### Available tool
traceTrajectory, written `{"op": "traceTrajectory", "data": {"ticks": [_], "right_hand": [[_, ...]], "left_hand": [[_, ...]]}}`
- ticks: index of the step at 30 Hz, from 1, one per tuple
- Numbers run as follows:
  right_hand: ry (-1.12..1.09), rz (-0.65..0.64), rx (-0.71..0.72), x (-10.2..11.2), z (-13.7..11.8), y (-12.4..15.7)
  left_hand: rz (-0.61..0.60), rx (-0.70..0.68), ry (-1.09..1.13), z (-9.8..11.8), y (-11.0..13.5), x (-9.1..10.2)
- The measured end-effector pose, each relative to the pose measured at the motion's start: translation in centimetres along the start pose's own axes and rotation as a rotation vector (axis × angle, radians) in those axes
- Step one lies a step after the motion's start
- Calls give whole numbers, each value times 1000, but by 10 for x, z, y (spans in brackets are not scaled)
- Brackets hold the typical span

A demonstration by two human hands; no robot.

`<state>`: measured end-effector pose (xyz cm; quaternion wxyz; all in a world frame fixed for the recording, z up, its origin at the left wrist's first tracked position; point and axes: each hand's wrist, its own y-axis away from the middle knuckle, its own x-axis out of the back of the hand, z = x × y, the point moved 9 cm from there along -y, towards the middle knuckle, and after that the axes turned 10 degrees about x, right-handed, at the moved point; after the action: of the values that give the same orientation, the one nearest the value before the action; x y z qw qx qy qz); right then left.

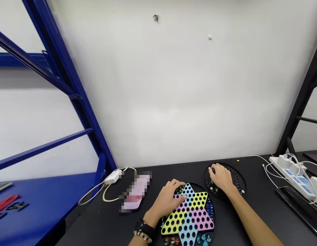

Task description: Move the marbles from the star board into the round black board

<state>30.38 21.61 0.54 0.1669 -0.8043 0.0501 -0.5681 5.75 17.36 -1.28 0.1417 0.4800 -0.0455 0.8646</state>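
A round Chinese checkers board (188,209) with a star of blue, yellow and pink points lies on the black table. Coloured marbles (209,209) sit in the compartments around the star. My left hand (170,198) rests on the board's upper left, thumb over the pink point and fingers stretched towards the rim, apart from the thumb. To the right lies a round black tray (244,182) with rows of small hollows and a few white and yellowish marbles (242,191). My right hand (221,176) is over its left part, fingers curled down and together. What they hold, if anything, is hidden.
A pink phone (136,192), partly blurred, lies left of the board near a white adapter (113,177) with a cable. On the right are a white power strip (293,176) with cables and a black device (301,205). Blue metal posts (78,92) stand left; a white wall rises behind.
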Motion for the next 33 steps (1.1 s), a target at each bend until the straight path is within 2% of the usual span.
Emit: {"op": "traceTrajectory", "data": {"ticks": [3,6,9,14,24,33], "right_hand": [[-101,6,104,2,-20,2],[-168,-64,187,-5,-43,10],[-112,-113,243,-13,-66,19],[61,-210,276,-28,-88,30],[135,-232,184,-38,-87,34],[57,-213,189,-43,-83,35]], "left_hand": [[30,49,-9,-5,-2,3],[126,124,-45,-14,-3,12],[213,193,-101,-23,-1,21],[274,257,-179,-30,1,23],[304,249,-187,-36,-1,19],[281,244,-162,-35,0,19]]}}
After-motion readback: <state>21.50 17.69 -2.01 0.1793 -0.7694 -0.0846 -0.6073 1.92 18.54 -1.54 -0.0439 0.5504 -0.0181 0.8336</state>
